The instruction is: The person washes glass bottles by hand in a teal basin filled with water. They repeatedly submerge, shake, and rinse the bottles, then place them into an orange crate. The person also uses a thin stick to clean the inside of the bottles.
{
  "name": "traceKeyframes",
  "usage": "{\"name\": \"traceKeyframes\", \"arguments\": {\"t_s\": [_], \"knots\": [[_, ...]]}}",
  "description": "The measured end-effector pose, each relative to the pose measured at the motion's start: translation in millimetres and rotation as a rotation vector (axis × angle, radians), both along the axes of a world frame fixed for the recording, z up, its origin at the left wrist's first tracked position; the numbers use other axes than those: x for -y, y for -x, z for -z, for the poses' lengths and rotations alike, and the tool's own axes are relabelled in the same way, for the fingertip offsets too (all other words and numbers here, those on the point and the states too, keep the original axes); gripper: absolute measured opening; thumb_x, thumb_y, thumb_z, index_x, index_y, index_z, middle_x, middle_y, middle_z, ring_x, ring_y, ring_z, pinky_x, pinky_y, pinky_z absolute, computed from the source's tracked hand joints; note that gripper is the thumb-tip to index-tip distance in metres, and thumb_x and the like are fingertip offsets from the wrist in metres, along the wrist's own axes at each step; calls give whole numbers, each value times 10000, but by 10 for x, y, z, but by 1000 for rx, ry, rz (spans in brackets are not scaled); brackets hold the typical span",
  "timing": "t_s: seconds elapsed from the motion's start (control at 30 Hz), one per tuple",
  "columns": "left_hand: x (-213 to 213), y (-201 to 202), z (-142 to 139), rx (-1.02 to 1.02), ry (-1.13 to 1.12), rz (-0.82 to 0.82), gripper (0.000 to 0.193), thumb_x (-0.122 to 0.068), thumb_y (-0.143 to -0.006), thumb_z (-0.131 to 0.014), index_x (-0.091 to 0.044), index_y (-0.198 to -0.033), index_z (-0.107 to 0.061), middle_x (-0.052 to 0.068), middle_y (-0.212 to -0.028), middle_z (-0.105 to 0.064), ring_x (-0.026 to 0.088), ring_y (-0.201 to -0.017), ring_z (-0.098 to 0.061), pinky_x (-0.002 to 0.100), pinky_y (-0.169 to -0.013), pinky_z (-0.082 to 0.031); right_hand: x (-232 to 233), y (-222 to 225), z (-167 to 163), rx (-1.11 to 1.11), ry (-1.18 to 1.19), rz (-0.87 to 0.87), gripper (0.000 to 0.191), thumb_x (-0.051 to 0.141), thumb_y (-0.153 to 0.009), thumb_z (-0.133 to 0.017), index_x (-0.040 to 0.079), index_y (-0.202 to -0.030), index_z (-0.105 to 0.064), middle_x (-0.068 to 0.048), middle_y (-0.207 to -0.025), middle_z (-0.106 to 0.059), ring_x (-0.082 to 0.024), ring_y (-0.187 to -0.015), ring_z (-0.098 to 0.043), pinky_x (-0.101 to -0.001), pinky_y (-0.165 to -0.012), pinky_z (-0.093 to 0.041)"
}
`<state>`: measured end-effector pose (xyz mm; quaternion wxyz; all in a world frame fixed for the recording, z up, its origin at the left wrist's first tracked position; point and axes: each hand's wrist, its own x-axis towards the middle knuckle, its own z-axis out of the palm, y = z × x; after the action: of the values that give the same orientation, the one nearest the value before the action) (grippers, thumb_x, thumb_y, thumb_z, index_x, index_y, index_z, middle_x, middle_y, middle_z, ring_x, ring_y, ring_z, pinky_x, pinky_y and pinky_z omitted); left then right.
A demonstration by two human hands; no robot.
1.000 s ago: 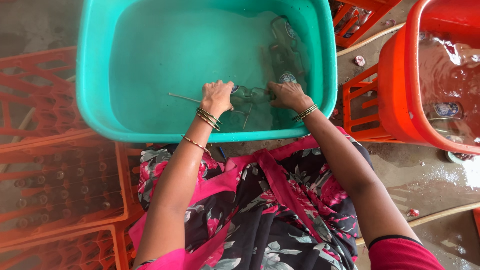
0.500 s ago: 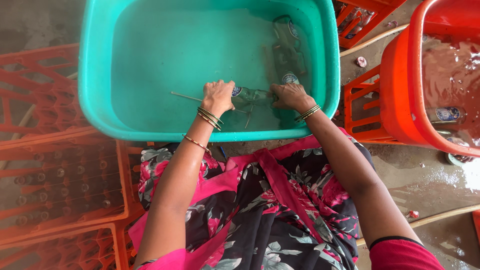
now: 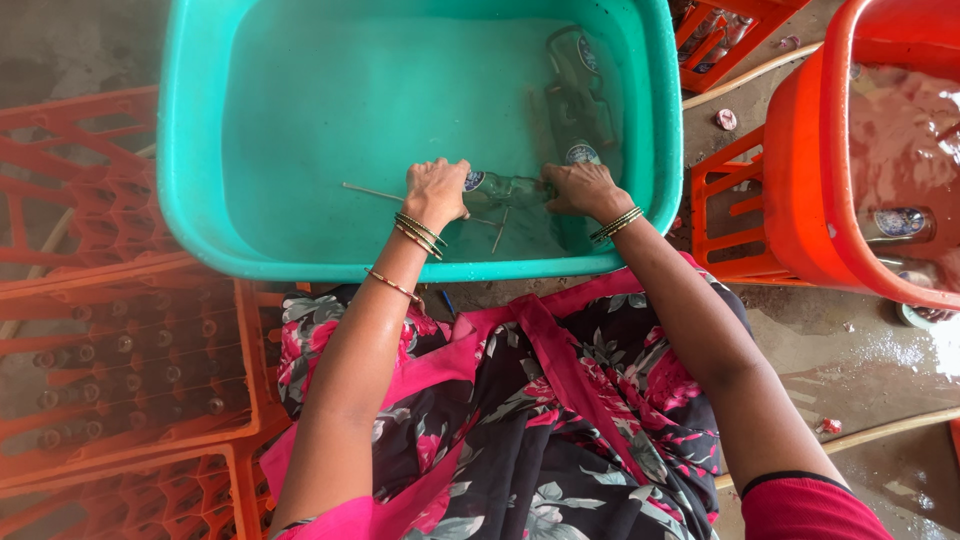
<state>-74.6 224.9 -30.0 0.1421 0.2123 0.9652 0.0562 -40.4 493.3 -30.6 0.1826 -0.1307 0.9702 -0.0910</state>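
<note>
- Head view: left hand (image 3: pixel 436 190) and right hand (image 3: pixel 578 189) each grasp one end of a glass bottle (image 3: pixel 505 188).
- Bottle lies horizontal, submerged in the teal tub (image 3: pixel 200 215).

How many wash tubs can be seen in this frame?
2. A teal tub sits straight ahead, where the left hand and right hand hold a glass bottle underwater. An orange tub stands at the right edge, partly cut off.
</note>
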Motion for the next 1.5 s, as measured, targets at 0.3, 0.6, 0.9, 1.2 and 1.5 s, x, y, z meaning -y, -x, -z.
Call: {"name": "traceKeyframes", "arguments": {"t_s": [0.3,0.6,0.9,1.2,1.5], "knots": [[8,-24,-8,10,-1,-8,717,-422,-596,-976,-159,-1187,-665,102,-1061,-711,308,-1045,-690,459,-872,-516,52,-36,-88,-3,-30,-13,411,350,-775,-799,200,-1140,-683,-61,-938,-759,-305,-960,-714,-463,-830,-546],[3,-31,-30,20,4,-12,718,-422,-603,-976,-155,-1191,-661,106,-1061,-709,314,-1046,-687,456,-877,-514,47,-36,-85,-13,-58,-22,434,370,-782,-809,176,-1148,-679,-83,-973,-761,-324,-981,-713,-475,-832,-548],[8,-30,-33,12,9,-3,723,-439,-603,-975,-146,-1185,-662,112,-1063,-708,316,-1035,-690,453,-869,-518,43,-21,-94,-4,-41,-10,413,353,-784,-801,190,-1144,-681,-77,-999,-759,-314,-997,-711,-469,-843,-546],[29,-49,-103,19,9,-7,735,-441,-595,-976,-152,-1191,-658,115,-1071,-709,316,-1035,-696,450,-864,-529,80,-10,-97,47,-72,-21,418,385,-808,-786,199,-1167,-679,-58,-1007,-761,-301,-1011,-712,-459,-864,-548],[-89,72,-202,-78,-40,-20,696,-385,-594,-984,-140,-1144,-634,122,-1012,-731,341,-1006,-708,463,-833,-553,110,122,-713,125,484,280,428,488,-828,-755,115,-1032,-698,-78,-858,-776,-225,-753,-772,-382,-723,-611]]}}
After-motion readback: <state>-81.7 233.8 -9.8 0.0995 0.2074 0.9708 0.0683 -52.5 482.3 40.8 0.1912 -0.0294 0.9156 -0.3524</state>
